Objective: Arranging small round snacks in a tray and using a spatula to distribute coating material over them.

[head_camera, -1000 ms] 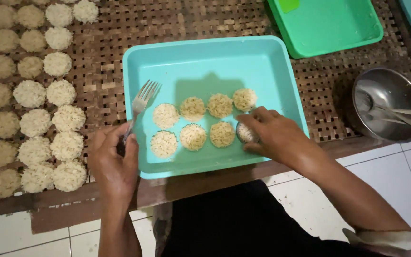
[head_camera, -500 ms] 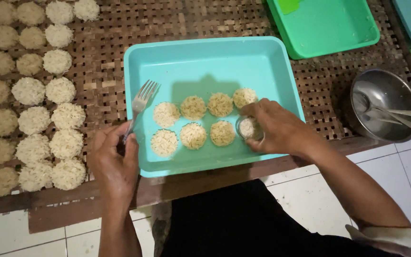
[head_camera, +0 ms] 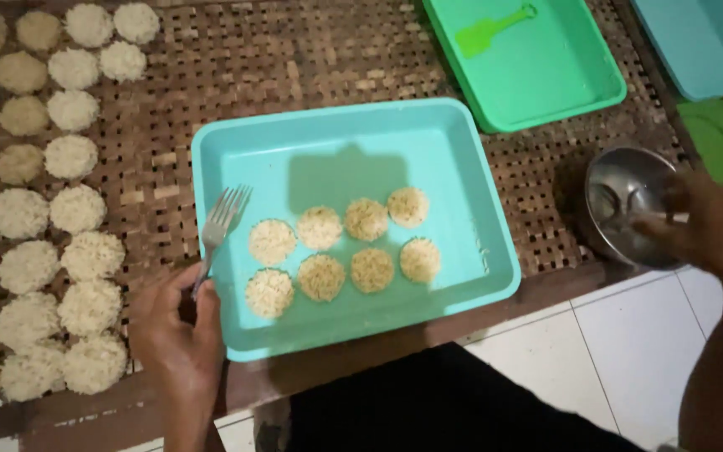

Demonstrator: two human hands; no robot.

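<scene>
Fork at the tray's edge, other hand over the metal bowl.

The left hand [head_camera: 179,335] is closed around a fork [head_camera: 217,232], its tines resting over the rim of the turquoise tray [head_camera: 479,243] holding eight round rice cakes [head_camera: 322,277]. The right hand [head_camera: 709,228], blurred, reaches into the steel bowl [head_camera: 621,201]; how far its fingers are open cannot be told.

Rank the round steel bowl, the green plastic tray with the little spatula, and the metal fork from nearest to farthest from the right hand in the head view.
1. Round steel bowl: under the right hand, at the table's right edge.
2. Green plastic tray: above and left of that hand, toward the back.
3. Metal fork: far left, held by the left hand beside the turquoise tray.
</scene>
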